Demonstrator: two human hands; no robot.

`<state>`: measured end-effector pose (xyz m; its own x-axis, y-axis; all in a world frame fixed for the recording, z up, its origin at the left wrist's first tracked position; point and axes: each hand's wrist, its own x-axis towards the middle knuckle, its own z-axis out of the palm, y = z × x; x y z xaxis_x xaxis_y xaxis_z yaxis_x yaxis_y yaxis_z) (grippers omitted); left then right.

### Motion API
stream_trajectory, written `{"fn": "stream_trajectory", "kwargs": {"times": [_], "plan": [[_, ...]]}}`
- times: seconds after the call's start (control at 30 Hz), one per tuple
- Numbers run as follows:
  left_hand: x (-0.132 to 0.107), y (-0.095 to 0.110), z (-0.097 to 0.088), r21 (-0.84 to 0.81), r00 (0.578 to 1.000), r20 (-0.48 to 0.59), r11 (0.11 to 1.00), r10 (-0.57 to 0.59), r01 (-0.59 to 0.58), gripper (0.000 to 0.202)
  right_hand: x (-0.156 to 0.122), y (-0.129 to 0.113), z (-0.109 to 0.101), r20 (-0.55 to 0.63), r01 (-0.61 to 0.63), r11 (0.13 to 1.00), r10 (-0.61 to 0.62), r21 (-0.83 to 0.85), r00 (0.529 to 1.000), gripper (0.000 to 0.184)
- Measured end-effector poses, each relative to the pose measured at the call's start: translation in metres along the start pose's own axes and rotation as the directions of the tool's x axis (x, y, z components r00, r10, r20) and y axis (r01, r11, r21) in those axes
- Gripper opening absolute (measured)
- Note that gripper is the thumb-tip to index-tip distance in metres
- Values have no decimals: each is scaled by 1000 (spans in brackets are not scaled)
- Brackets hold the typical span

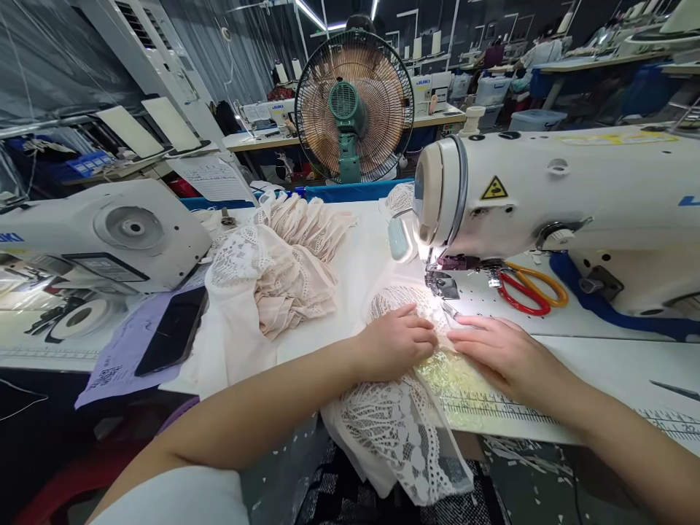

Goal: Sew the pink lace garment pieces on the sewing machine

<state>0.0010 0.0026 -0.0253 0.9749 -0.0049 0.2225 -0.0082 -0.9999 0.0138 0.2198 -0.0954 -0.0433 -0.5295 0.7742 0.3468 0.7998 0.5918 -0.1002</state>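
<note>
My left hand (397, 343) lies with bent fingers on a pale lace garment piece (388, 419), pressing it on the sewing table. Close by on the right, my right hand (500, 357) reaches over the lace with its fingers together. A slim metal tool (449, 310) shows at its fingertips, pointing to the presser foot (442, 284); its kind is hard to make out. The lace runs from under the lit needle area of the white sewing machine (525, 193), past my hands, and hangs over the table's front edge.
A heap of cream lace pieces (298, 262) lies left of the work. Red and orange-handled scissors (528, 288) rest beneath the machine arm. A black phone (173, 332) sits on purple paper (117, 357), beside a second machine (109, 233). A fan (350, 102) stands behind.
</note>
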Motion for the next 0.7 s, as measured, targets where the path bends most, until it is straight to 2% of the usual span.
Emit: {"fn": "stream_trajectory", "kwargs": {"times": [0.13, 0.27, 0.37, 0.53, 0.7], "plan": [[2, -2, 1, -33, 999, -42, 999, -9, 8, 24, -7, -10, 0, -26, -18, 1000, 19, 19, 999, 25], [6, -5, -1, -11, 1000, -15, 1000, 1, -2, 34, -9, -16, 4, -42, -23, 1000, 23, 5, 999, 28], [7, -10, 0, 26, 1000, -2, 999, 26, -26, 29, -8, -18, 7, -34, -33, 999, 32, -24, 999, 30], [7, -20, 3, 51, 996, -58, 997, 61, -59, 28, -3, -18, 7, -43, -34, 997, 32, -64, 999, 30], [9, -32, 6, 82, 989, -124, 994, 84, -74, 29, 7, -15, 5, 0, -58, 996, 59, -67, 998, 31]]}}
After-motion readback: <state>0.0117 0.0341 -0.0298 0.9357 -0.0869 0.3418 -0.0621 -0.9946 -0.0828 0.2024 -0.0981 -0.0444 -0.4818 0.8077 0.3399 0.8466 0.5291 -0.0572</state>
